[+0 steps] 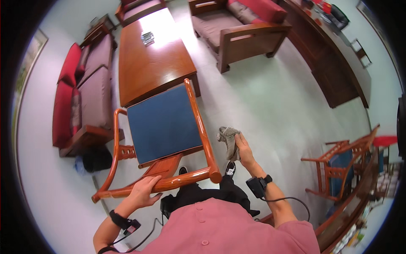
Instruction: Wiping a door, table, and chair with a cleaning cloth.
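Observation:
Right in front of me stands a wooden armchair [198, 122] with a blue seat pad [164, 125], its back rail nearest my body. My left hand [145, 190] rests on that top rail, fingers laid over the wood and thumb apart below it. To the right of the chair, my right hand [246, 151] grips a crumpled grey-brown cloth [230, 142], which hangs from the fingers above the floor, apart from the chair. Each wrist wears a black strapped device with a cable.
Beyond the chair is a long wooden coffee table [154, 63] with an ashtray-like glass object [147, 38]. A sofa [95, 91] runs along the left wall near a black bin [96, 159]. An armchair [243, 36], a desk [330, 63] and another wooden chair [340, 167] stand rightward.

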Motion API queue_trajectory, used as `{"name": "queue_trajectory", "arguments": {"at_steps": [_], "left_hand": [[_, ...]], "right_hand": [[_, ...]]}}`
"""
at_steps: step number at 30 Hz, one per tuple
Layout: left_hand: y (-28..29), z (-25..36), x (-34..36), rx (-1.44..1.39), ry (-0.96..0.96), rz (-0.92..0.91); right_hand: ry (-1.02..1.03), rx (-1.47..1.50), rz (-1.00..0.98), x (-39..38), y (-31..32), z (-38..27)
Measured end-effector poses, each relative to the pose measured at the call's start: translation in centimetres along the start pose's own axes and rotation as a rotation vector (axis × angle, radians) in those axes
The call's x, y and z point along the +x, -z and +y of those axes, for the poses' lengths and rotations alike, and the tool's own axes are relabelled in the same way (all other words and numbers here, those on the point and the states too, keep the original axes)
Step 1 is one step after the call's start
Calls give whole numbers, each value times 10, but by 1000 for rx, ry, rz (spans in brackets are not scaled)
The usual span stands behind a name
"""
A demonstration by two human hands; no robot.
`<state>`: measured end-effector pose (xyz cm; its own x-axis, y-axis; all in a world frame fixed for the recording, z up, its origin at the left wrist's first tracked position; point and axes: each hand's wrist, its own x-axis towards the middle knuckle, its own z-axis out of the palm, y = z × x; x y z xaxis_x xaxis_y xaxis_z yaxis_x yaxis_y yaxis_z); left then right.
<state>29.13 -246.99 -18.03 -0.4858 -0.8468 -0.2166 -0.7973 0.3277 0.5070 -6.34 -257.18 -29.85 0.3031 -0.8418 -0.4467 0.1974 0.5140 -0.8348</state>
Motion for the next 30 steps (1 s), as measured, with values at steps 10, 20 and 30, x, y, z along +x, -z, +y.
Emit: {"name": "queue_trajectory", "arguments": {"at_steps": [10,20,30], "left_hand": [[-19,16,43,181,217,62],[-12,20,40,164,387,22],[-24,79,66,128,1044,443]], "right_hand": [[819,-888,-702,99,-5,50],[653,-1379,-680,246,-24,52],[659,-1576,-562,412,-43,31]]}}
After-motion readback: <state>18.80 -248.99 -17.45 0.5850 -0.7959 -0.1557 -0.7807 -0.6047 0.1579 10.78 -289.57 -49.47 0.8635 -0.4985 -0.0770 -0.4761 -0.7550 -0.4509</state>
